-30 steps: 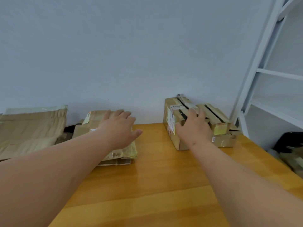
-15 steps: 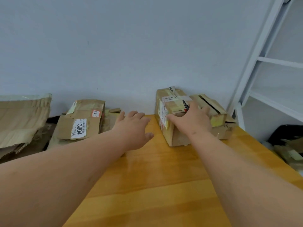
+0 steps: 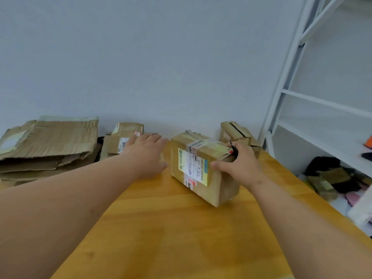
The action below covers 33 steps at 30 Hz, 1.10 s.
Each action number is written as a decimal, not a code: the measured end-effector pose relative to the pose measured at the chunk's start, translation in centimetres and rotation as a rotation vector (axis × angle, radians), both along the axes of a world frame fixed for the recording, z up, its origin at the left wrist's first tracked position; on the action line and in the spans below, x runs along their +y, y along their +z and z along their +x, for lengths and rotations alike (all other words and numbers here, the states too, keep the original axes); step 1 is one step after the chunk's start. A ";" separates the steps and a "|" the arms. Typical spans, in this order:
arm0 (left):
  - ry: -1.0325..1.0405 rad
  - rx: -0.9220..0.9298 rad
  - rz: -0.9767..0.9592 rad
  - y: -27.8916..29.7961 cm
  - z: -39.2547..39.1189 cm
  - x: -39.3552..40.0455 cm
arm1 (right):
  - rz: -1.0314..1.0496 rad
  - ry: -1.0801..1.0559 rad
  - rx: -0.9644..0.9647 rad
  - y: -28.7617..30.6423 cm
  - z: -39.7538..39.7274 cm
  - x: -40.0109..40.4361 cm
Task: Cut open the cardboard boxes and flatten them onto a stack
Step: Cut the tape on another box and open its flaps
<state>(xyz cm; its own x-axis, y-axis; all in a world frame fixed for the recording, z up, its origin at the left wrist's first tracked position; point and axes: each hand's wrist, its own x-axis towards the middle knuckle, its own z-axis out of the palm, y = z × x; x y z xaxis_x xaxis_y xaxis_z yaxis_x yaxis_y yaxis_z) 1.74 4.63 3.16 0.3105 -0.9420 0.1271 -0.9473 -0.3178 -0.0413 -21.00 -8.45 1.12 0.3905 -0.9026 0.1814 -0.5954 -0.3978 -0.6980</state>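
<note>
**Taped box gripped at centre frame**

A sealed cardboard box [image 3: 203,170] is seen on the wooden table [image 3: 171,228], just right of the frame's centre, turned so one corner points toward the lower edge. It is held by the right hand [image 3: 239,164] – thumb laid along the near top edge beside the shipping label [image 3: 193,168], fingers curled over the far right side. A small dark object [image 3: 233,149] is tucked under those fingers; what it is cannot be told.

The left hand [image 3: 147,156] is held out flat with fingers straight and together, just left of the box; whether it touches the box cannot be made out.

Flattened cardboard is piled at the left edge of the frame – a large crumpled stack [image 3: 48,141] and, behind the left hand, a smaller folded piece [image 3: 122,137] bearing a white label. Another box [image 3: 237,131], its top flaps slit, is set against the wall behind the right hand. White shelving [image 3: 322,101] fills the right side of the frame
</note>
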 end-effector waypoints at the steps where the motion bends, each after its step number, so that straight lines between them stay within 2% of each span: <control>1: 0.002 0.000 0.004 -0.1 -0.3 1.1 | 0.030 0.035 -0.034 0.2 -0.8 1.0; 7: 0.016 0.102 0.055 -1.0 -2.4 7.1 | 0.322 0.160 -0.284 0.9 -5.2 5.4; 12: -0.080 0.341 0.194 -0.5 -3.3 11.5 | 0.535 0.202 -0.425 1.0 -6.6 8.0; 18: -0.032 0.429 0.156 0.3 -1.5 16.9 | 0.713 0.150 -0.330 -0.5 -2.4 11.3; 22: 0.089 0.433 0.195 0.0 0.0 19.4 | 0.706 0.085 -0.249 -2.1 1.5 12.4; 25: 0.119 0.411 0.184 -0.3 0.3 19.8 | 0.678 0.065 -0.280 -2.5 3.1 12.4; 33: 0.123 0.136 0.146 0.4 -1.7 16.6 | 0.609 -0.036 -0.440 -3.3 2.6 10.3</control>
